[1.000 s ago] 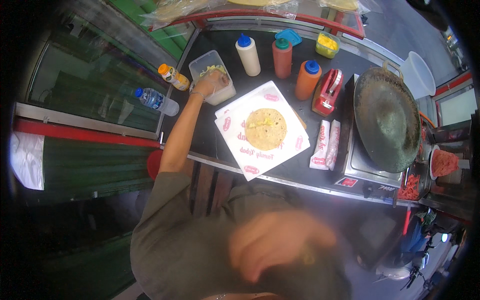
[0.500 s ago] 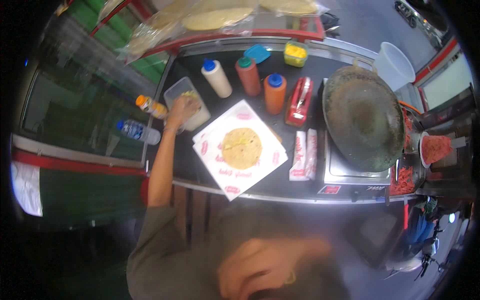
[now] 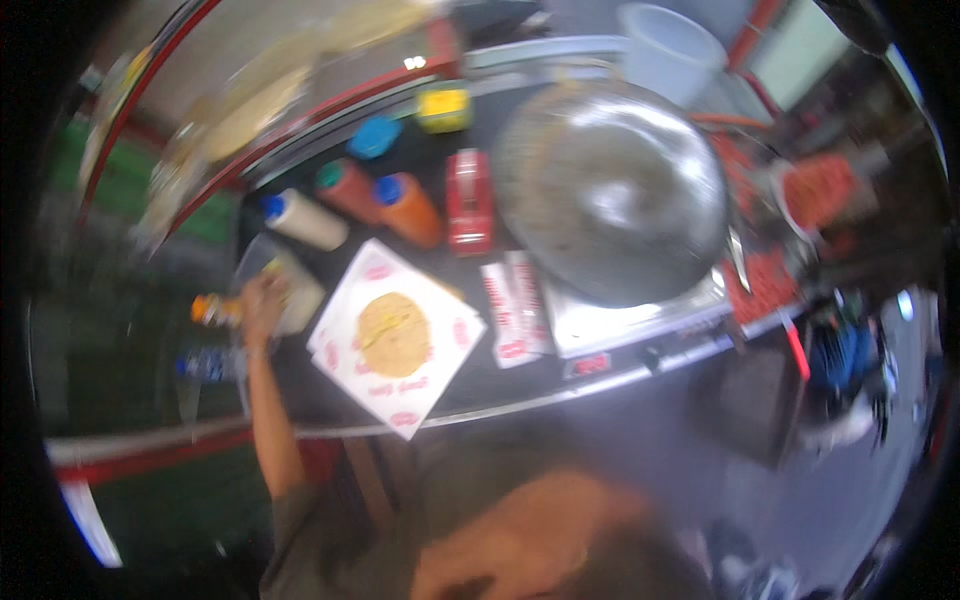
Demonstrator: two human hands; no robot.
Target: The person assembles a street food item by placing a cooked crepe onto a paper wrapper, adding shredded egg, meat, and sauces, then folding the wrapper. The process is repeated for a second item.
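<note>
Flatbread: I see a thin, round, tan disc point(image 3: 394, 345), a ragged yellow streak of filling across its top, lying flat left of centre.
Paper: beneath it I make out smooth white sheets point(image 3: 445, 322), square-cut, red-printed, turned cornerwise on the matte dark worktop point(image 3: 480, 388).
Tub: just left of the paper, a translucent, straight-sided plastic box point(image 3: 300, 312) holds pale shreds.
Left hand: I have the arm stretched toward the far left, wrist above the tub's left side, the hand point(image 3: 262, 303) dipping inside with fingers pointing down; blur keeps me from telling how wide they are or whether they grip anything.
Right hand: near edge, close to the body, this one point(image 3: 500, 545) is a soft smear, fingers seemingly bent; I can't tell its opening or any hold.
Bottles: beyond the paper I count three plastic cylinders, cream point(image 3: 310, 222), red point(image 3: 352, 192) and orange point(image 3: 412, 212), all capped.
Wok: right, a broad, round, scorched metal bowl point(image 3: 620, 190) sits over a shiny stove point(image 3: 640, 325).
</note>
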